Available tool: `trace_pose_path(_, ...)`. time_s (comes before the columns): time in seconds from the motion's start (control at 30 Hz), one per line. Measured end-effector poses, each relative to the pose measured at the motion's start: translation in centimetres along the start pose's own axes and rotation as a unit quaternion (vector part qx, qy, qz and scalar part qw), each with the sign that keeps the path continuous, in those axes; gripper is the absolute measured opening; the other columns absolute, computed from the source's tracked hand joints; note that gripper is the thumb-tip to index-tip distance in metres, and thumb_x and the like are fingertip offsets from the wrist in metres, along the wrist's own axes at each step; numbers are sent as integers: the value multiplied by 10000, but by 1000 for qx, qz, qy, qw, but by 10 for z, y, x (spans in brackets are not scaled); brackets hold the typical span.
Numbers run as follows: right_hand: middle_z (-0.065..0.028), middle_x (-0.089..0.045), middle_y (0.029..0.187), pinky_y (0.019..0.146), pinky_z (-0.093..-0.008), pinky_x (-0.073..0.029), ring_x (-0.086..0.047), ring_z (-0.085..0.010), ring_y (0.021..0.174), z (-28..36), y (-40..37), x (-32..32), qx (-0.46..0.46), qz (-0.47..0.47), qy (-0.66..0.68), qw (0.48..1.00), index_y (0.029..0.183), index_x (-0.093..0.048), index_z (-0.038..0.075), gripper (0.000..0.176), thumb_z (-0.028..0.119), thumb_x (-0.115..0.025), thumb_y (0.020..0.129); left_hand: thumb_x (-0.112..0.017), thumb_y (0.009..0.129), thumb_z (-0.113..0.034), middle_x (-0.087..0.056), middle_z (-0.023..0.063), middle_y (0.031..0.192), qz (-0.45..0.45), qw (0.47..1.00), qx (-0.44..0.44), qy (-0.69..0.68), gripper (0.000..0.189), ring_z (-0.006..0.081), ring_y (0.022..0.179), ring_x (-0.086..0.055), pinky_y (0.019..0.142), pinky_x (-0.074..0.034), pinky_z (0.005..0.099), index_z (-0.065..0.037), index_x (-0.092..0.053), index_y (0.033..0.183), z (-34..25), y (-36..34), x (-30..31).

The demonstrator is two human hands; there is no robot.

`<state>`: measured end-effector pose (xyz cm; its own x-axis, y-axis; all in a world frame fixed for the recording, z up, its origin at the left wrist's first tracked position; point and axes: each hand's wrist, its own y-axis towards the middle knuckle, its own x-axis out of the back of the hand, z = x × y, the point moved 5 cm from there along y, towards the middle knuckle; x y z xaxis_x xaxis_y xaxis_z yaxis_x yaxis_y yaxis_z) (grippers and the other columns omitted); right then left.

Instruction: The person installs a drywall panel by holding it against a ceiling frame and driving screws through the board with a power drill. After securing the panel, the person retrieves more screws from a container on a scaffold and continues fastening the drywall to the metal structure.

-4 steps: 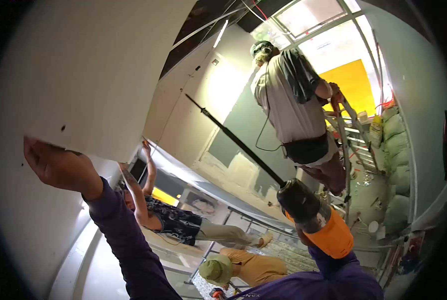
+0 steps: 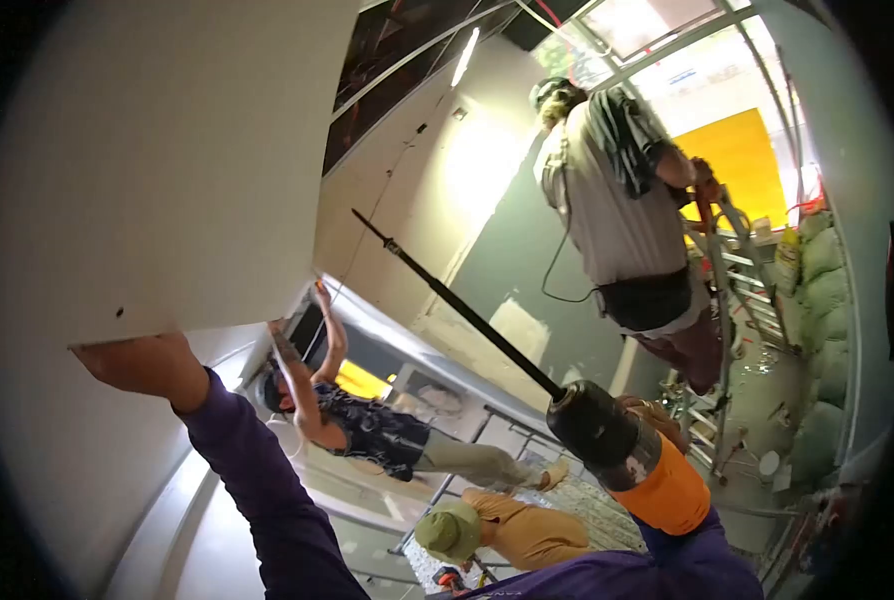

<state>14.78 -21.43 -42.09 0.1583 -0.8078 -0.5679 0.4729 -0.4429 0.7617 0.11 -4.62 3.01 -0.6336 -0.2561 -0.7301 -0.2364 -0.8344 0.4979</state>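
Overhead at left hangs a large white board [image 2: 197,180], with a small dark hole close to its lower edge. My left hand [image 2: 147,363] grips that edge from below; the board hides most of its fingers. In my right hand [image 2: 655,415] is an orange and black power drill [image 2: 607,435], tilted up and to the left. The drill body covers much of that hand. A long thin black shaft [image 2: 467,310] runs from the drill's chuck, its pointed tip in front of the far wall and apart from the board.
One person [image 2: 332,425] reaches up to the board's far end. Another person [image 2: 617,200] stands at a stepladder [image 2: 752,285]. Below, a person in a green hat [image 2: 449,532] is near a metal rail. Stacked green sacks [image 2: 822,300] line the right wall.
The view has shifted, so the people and ladder sit lower and further right. My left hand shows less of its fingers beneath the board's edge. The drill stays in my right hand.
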Motion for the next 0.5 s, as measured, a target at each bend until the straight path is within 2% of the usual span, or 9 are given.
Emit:
trace_pose_path(0.03, -161, -710, 913, 812, -455, -545, -693, -324, 848, -7, 13, 2, 19, 7, 37, 999, 1104, -647, 14, 417, 146, -780, 732, -666, 853, -333, -609, 215, 1147, 10, 1000, 18, -1, 463, 369, 1021, -614, 877, -498, 444, -24, -552, 1179, -3, -3, 2)
trace_pose_path(0.13, -149, -711, 873, 771, -428, -554, -699, -299, 800, -15, 49, 10, 35, 53, 84, 994, 1088, -642, 0, 391, 128, -768, 740, -702, 816, -396, -642, 172, 1103, 51, 998, -39, 3, 489, 350, 941, -634, 806, -514, 407, -38, -599, 1133, 24, -19, -4)
trace_pose_path(0.23, -130, -713, 850, 735, -395, -561, -703, -270, 769, -44, 71, 11, 29, 88, 129, 987, 1082, -647, 22, 366, 133, -762, 753, -595, 889, -434, -613, 112, 1197, 81, 980, 119, -141, 492, 296, 1056, -599, 897, -492, 403, -64, -571, 1212, 56, -34, -21)
trace_pose_path(0.27, -128, -714, 850, 734, -390, -561, -704, -266, 769, -54, 77, 9, 27, 95, 149, 984, 1077, -650, 28, 360, 138, -765, 754, -565, 908, -433, -594, 99, 1233, 54, 878, 292, -374, 494, 280, 1099, -579, 926, -481, 404, -67, -555, 1239, 69, -41, -30)
trace_pose_path(0.33, -113, -718, 859, 726, -377, -561, -706, -247, 762, -73, 87, 6, 20, 122, 183, 975, 1069, -651, 49, 347, 159, -770, 763, -511, 938, -437, -560, 77, 1291, 40, 684, 436, -584, 502, 255, 1174, -534, 980, -453, 404, -75, -525, 1284, 85, -47, -43)
trace_pose_path(0.4, -104, -721, 864, 725, -377, -561, -708, -242, 761, -91, 93, 2, -2, 136, 193, 972, 1075, -648, 53, 342, 164, -764, 774, -460, 961, -447, -529, 59, 1335, 66, 664, 439, -601, 513, 236, 1235, -486, 1030, -420, 403, -82, -498, 1319, 96, -44, -41)
trace_pose_path(0.47, -89, -725, 874, 731, -376, -562, -710, -232, 768, -106, 103, 1, -25, 144, 207, 967, 1091, -641, 61, 341, 167, -758, 789, -462, 951, -478, -534, 62, 1328, 44, 724, 447, -524, 541, 246, 1229, -491, 1044, -408, 412, -84, -502, 1318, 80, -41, -36)
trace_pose_path(0.5, -90, -725, 875, 733, -375, -561, -710, -232, 770, -118, 106, 0, -33, 153, 216, 964, 1098, -640, 62, 344, 167, -758, 792, -462, 946, -492, -535, 63, 1327, 27, 725, 461, -510, 552, 249, 1229, -491, 1050, -402, 416, -87, -503, 1319, 64, -38, -33)
